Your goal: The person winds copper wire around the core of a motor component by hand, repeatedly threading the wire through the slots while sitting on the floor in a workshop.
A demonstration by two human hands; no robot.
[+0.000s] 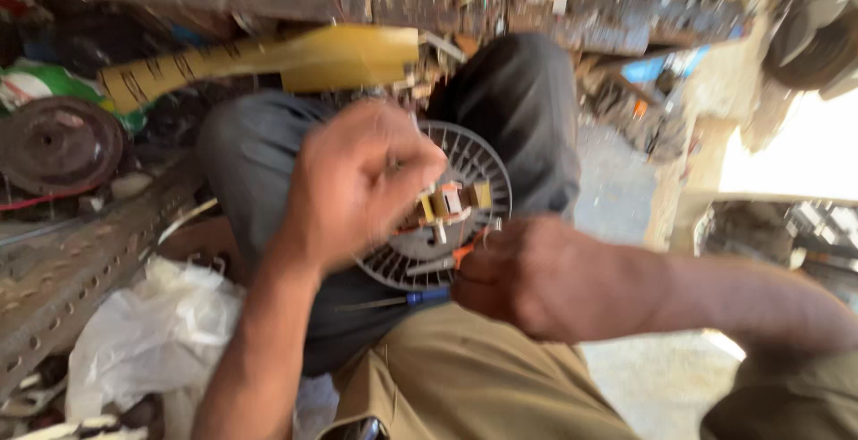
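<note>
A round grey slotted motor part [478, 172] with a small wound core and tan and white terminal pieces [450, 203] rests on my lap, against dark trousers. My left hand [357, 181] is closed over its left side, fingers curled at the core. My right hand [527, 275] sits at the part's lower right edge and grips a thin tool with an orange handle [465, 251]. A blue-handled screwdriver [407, 298] lies across my lap just left of that hand; whether the hand holds it cannot be told. The picture is blurred by motion.
A yellow plastic piece [268, 60] lies behind the part. A rusty round disc [55, 143] and a perforated metal bar [80, 261] are at the left, a white plastic bag [152, 333] at the lower left. Cluttered scrap fills the top edge; bright ground lies at the right.
</note>
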